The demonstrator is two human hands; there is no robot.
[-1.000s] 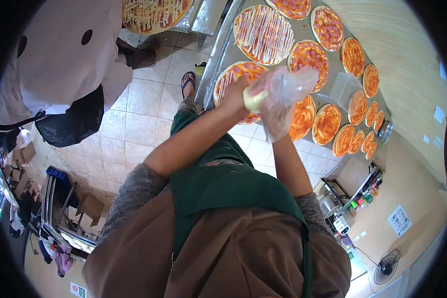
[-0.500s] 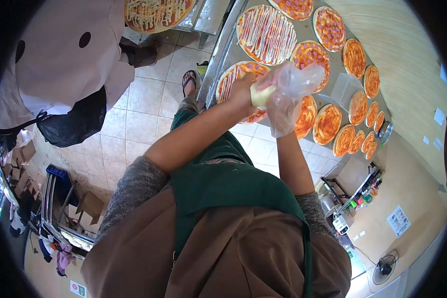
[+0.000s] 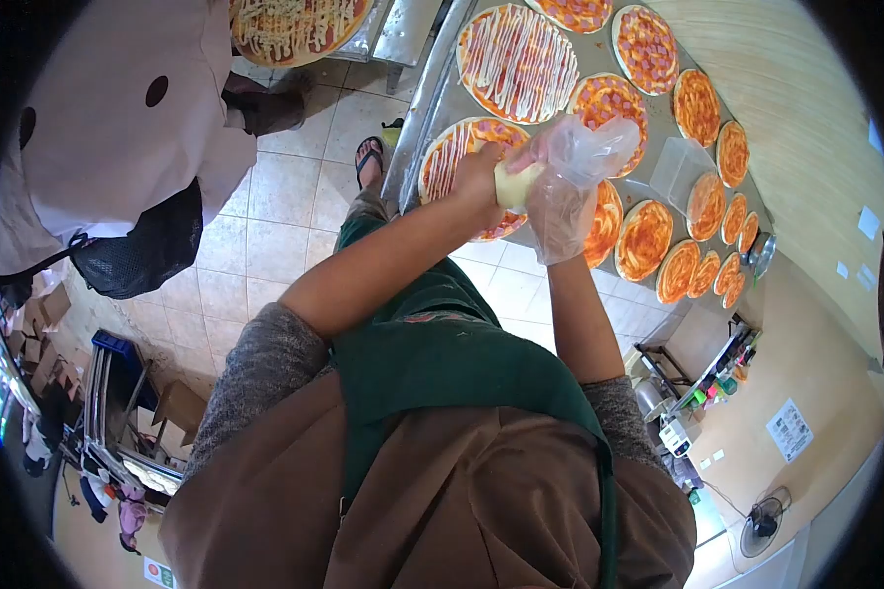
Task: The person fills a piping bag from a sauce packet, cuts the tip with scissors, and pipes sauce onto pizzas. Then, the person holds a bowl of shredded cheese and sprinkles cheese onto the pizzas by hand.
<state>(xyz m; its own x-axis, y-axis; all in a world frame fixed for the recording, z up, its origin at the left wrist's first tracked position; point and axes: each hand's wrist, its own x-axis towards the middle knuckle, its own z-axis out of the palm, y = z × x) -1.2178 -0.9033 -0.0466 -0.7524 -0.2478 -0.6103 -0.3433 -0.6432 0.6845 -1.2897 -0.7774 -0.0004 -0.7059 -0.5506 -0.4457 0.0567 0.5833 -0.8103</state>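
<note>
Both my hands grip a clear plastic piping bag (image 3: 514, 187) filled with a pale cream sauce. My left hand (image 3: 478, 181) is closed around its left side, fingers partly hidden. My right hand (image 3: 558, 204) squeezes it from the right, with clear plastic draped over hand and wrist; loose plastic sticks up beyond it. Beneath the hands lies a pizza (image 3: 442, 177) with white sauce lines across its left part; the hands hide much of the rest. The bag's tip cannot be made out. Just beyond, a larger pizza (image 3: 518, 64) is striped all over with white sauce.
Several pizzas with diced pink topping (image 3: 645, 49) or red sauce (image 3: 644, 240) cover the metal table (image 3: 584, 49). A clear plastic container (image 3: 680, 169) stands among them. At the left is a person in a white garment (image 3: 118, 118), near another sauced pizza (image 3: 300, 29).
The whole view has shifted slightly left and up. Both hands keep their hold on the piping bag over the same pizza, with little visible movement.
</note>
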